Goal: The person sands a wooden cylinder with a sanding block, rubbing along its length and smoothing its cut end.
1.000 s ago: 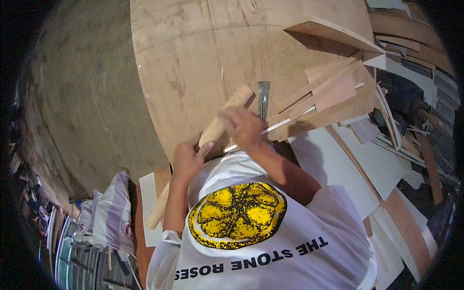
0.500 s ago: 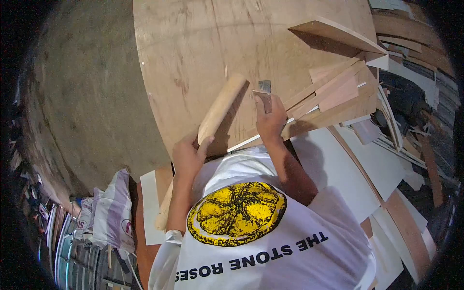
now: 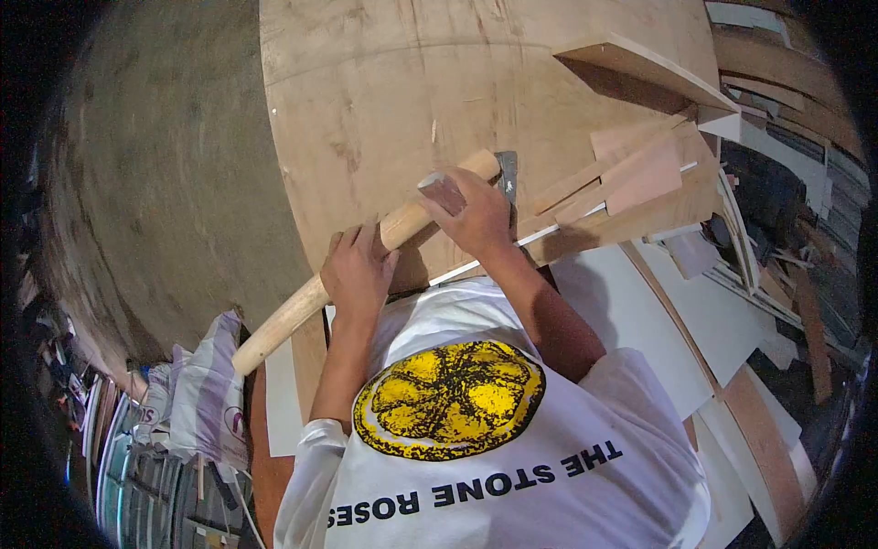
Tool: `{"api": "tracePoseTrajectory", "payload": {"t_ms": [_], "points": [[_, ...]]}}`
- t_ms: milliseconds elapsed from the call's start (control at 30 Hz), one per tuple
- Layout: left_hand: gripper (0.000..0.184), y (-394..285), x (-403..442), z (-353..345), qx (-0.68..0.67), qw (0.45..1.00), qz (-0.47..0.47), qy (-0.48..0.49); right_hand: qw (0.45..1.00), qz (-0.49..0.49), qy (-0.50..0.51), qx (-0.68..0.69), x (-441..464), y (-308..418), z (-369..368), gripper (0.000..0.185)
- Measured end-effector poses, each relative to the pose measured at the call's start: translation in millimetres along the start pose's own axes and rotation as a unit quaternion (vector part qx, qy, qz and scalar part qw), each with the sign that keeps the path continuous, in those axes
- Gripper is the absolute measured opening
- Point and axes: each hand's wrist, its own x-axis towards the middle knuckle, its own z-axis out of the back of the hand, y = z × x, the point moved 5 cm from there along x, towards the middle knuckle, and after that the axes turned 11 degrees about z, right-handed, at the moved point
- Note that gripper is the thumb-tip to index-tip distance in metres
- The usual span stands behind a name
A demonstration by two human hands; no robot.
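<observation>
A smooth, round wooden pole (image 3: pixel 285 320) slants over the plywood board, its lower end sticking out past the board's near edge. My left hand (image 3: pixel 357 274) is closed around its middle. Farther up, my right hand (image 3: pixel 477 215) lies against the pole, fingers closed on a folded brownish piece that looks like sandpaper (image 3: pixel 443 194). Some of that piece is hidden by my fingers. Touching or very close to the pole's upper end is a dark grey flat strip (image 3: pixel 508 174) on the board.
Under the work is a large plywood board (image 3: pixel 366 119). An upright wooden piece (image 3: pixel 640 69) stands at its far right, with thin offcuts (image 3: pixel 631 174) nearer me. White panels (image 3: pixel 622 311) lean at right. A white sack (image 3: pixel 210 393) sits lower left.
The pole has swung flatter, its near end moving out to the left. My right hand has come left onto the pole with the folded piece. More of the grey strip now shows.
</observation>
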Motion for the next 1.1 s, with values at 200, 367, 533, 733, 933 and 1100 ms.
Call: {"api": "tracePoseTrajectory", "payload": {"t_ms": [200,367,533,733,933,1100], "points": [[0.06,8.5,2.3,-15.2,0.027,0.994,0.036,0.1,0.996,0.04,-0.077,0.001,-19.8,-8.6,-11.8,0.048],[0.06,6.4,-2.0,-4.0,-0.057,0.994,0.03,0.087,0.996,0.039,-0.083,0.008,-11.9,-13.9,-1.2,0.044],[0.065,-7.4,6.1,10.1,-0.052,0.993,-0.02,0.103,0.994,0.041,-0.087,-0.058,9.2,2.9,22.2,0.036],[0.066,-15.6,12.8,-5.5,-0.045,0.994,-0.033,0.092,0.986,0.147,-0.004,-0.074,-3.5,16.9,-5.6,0.03],[0.063,-13.5,11.6,-11.4,-0.086,0.991,-0.018,0.1,0.982,0.073,-0.075,-0.159,20.6,-1.4,10.2,0.021],[0.063,-8.3,11.8,-16.9,-0.102,0.985,0.017,0.138,0.982,0.165,0.016,-0.091,-18.1,34.4,-10.2,0.024]]}}
